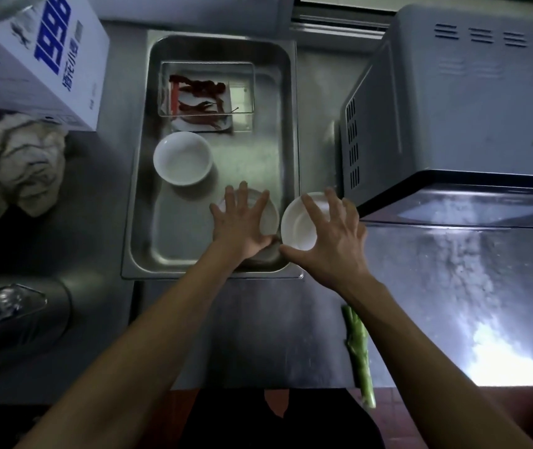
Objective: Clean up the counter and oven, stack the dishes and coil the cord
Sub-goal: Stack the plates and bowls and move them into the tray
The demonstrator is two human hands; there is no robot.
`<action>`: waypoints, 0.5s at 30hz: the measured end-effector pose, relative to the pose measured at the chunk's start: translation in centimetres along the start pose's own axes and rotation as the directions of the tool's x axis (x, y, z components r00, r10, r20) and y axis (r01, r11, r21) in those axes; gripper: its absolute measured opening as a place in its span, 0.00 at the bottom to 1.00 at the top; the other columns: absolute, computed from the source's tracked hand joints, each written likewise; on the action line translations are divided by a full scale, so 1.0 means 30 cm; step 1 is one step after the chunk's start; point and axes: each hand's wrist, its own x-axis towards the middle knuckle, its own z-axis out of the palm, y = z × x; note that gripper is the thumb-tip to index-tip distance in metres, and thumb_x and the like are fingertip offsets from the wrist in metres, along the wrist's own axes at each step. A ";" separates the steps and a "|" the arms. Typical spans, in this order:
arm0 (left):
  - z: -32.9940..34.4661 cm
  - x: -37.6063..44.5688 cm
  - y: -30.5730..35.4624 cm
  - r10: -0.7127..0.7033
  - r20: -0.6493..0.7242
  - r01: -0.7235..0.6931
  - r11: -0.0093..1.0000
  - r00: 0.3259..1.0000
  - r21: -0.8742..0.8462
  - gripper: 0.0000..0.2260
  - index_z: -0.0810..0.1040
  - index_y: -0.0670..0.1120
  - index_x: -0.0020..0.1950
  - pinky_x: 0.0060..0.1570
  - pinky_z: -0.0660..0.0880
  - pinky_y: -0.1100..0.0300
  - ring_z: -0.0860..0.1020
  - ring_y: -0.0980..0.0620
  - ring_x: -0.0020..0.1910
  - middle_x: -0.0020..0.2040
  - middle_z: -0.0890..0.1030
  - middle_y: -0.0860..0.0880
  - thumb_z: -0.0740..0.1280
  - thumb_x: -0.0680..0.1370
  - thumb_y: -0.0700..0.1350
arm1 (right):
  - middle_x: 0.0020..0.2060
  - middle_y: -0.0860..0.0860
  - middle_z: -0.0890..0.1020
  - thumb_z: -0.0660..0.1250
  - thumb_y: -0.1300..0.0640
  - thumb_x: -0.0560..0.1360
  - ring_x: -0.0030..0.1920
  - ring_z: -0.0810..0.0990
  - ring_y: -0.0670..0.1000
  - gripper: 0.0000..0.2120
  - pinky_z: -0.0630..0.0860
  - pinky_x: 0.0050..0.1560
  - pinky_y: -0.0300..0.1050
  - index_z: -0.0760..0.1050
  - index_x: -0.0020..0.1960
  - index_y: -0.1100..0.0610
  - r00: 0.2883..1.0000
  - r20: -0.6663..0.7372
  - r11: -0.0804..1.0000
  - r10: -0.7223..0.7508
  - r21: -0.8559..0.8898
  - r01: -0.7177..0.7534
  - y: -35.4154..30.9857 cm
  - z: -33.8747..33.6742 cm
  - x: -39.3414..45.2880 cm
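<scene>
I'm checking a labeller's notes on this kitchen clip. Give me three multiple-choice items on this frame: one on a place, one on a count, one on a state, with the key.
1. Where does the green stalk lie?
A. in the steel tray
B. on the counter near its front edge
C. on top of the oven

2. How many white bowls show?
A. one
B. three
C. five

3. How is the right hand?
A. fingers spread round a white bowl
B. in a fist, holding nothing
C. gripping the cloth

Key: 1 B, it lies outside the steel tray. 2 B, one stands alone, one under the left hand, one at the right. 3 A, its thumb and fingers bracket the rim.
</scene>
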 end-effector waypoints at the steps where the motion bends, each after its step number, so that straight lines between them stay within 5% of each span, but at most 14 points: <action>1: 0.001 0.001 -0.002 0.004 0.010 -0.004 1.000 1.000 0.000 0.45 0.46 0.60 0.79 0.69 0.54 0.29 0.43 0.36 0.78 0.81 0.43 0.44 0.67 0.71 0.68 | 0.79 0.51 0.52 0.69 0.29 0.65 0.76 0.51 0.61 0.46 0.59 0.69 0.68 0.55 0.78 0.41 1.000 0.001 1.000 -0.001 0.001 0.001 -0.004 -0.002 0.003; 7: -0.003 -0.015 -0.042 0.040 0.009 -0.040 0.999 0.999 -0.031 0.40 0.46 0.59 0.80 0.72 0.52 0.32 0.40 0.39 0.79 0.81 0.41 0.46 0.61 0.74 0.69 | 0.79 0.52 0.51 0.68 0.28 0.65 0.77 0.50 0.62 0.47 0.60 0.69 0.69 0.55 0.78 0.42 0.999 0.000 0.999 -0.040 -0.022 0.040 -0.035 0.003 0.031; 11: -0.011 -0.072 -0.116 -0.008 -0.078 0.004 0.999 0.997 -0.050 0.31 0.53 0.54 0.80 0.73 0.55 0.37 0.47 0.42 0.80 0.81 0.50 0.46 0.52 0.80 0.65 | 0.79 0.51 0.50 0.69 0.28 0.65 0.77 0.50 0.62 0.48 0.59 0.70 0.69 0.53 0.78 0.41 0.997 0.014 0.996 -0.081 -0.045 0.081 -0.073 0.023 0.063; 15: -0.037 -0.132 -0.225 -0.108 -0.183 0.084 0.987 0.977 -0.133 0.25 0.62 0.52 0.76 0.70 0.63 0.39 0.57 0.43 0.77 0.78 0.62 0.46 0.56 0.82 0.59 | 0.79 0.51 0.50 0.68 0.28 0.64 0.77 0.50 0.62 0.48 0.59 0.70 0.69 0.54 0.78 0.40 0.989 0.010 0.988 -0.146 -0.053 0.146 -0.148 0.047 0.099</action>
